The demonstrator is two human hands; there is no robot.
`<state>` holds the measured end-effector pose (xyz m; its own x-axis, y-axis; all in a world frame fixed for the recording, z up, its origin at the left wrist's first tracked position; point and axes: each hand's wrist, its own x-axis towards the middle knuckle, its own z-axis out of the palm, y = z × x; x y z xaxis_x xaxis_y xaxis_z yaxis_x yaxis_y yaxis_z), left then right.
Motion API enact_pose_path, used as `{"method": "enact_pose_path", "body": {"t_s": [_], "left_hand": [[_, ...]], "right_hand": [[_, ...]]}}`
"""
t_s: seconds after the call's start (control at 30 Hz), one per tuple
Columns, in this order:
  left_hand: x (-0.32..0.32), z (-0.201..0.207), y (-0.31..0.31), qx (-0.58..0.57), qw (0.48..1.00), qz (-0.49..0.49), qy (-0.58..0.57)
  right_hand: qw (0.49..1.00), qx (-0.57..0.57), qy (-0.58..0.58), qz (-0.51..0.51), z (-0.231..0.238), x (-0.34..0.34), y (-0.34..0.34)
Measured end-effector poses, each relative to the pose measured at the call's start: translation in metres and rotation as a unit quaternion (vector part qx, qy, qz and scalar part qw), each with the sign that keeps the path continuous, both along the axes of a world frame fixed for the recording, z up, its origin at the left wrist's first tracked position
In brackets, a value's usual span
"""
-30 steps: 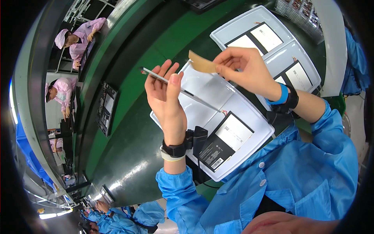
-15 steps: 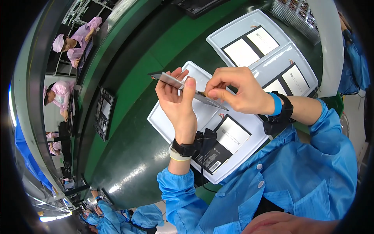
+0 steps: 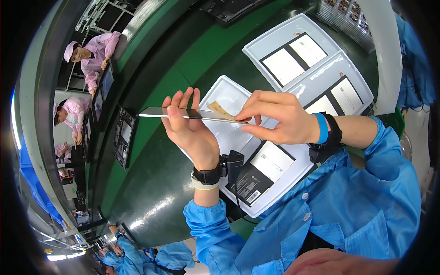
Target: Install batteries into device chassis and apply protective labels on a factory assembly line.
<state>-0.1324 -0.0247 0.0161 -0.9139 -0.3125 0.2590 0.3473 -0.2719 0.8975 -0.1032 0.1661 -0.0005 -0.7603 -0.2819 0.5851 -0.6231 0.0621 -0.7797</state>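
A thin, flat battery pack (image 3: 192, 114) is held nearly edge-on above the trays. My left hand (image 3: 190, 130) grips it, with the thumb on the near face and the fingers behind. At its right end the fingertips of my right hand (image 3: 275, 117) are pinched together. A yellowish strip (image 3: 220, 110) stands up from the battery's far side, its lower end by those fingertips. Whether the right fingers hold the strip, the battery's edge or both, I cannot tell. Beneath my hands lies a white tray (image 3: 219, 89) with another black-and-white battery (image 3: 261, 172) in its near compartment.
A second white tray (image 3: 256, 46) with two batteries sits to the far right. Beyond it are stacked clear trays (image 3: 347, 18) of small parts. An opened device (image 3: 123, 137) rests on the green line at left. Co-workers in pink (image 3: 94, 55) and blue (image 3: 130, 256) work nearby.
The battery has swung from a steep slant to nearly level and shifted left with my left hand. The yellowish strip now shows lifted at its right end. My right hand stays about where it was.
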Motion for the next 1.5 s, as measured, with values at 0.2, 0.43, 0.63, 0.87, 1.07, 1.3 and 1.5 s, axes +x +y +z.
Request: {"method": "enact_pose_path", "body": {"t_s": [0.2, 0.43, 0.63, 0.87, 1.07, 1.3, 1.5], "left_hand": [[0.005, -0.004, 0.005, -0.032, 0.999, -0.009, 0.020], [0.007, 0.031, -0.015, 0.242, 0.921, -0.304, 0.014], [0.010, 0.054, -0.072, 0.192, 0.884, -0.419, 0.074], [0.033, 0.065, -0.010, 0.125, 0.991, -0.032, -0.028], [0.009, 0.045, -0.057, 0.140, 0.879, -0.455, 0.009], [0.024, 0.057, -0.051, 0.109, 0.924, -0.366, 0.021], [0.031, 0.033, -0.008, -0.238, 0.961, -0.080, 0.112]], "right_hand": [[0.999, 0.026, -0.032, 0.012, -0.001, -0.002, 0.010], [0.990, -0.072, 0.078, -0.090, 0.028, 0.001, 0.036], [0.932, -0.051, 0.264, -0.242, 0.080, 0.059, 0.136], [0.772, 0.044, 0.160, -0.613, 0.029, 0.175, 0.292], [0.735, 0.282, -0.146, -0.599, -0.075, 0.221, 0.367], [0.666, 0.477, -0.319, -0.477, -0.123, 0.214, 0.372], [0.922, 0.276, -0.267, -0.041, 0.022, 0.152, 0.242]]}}
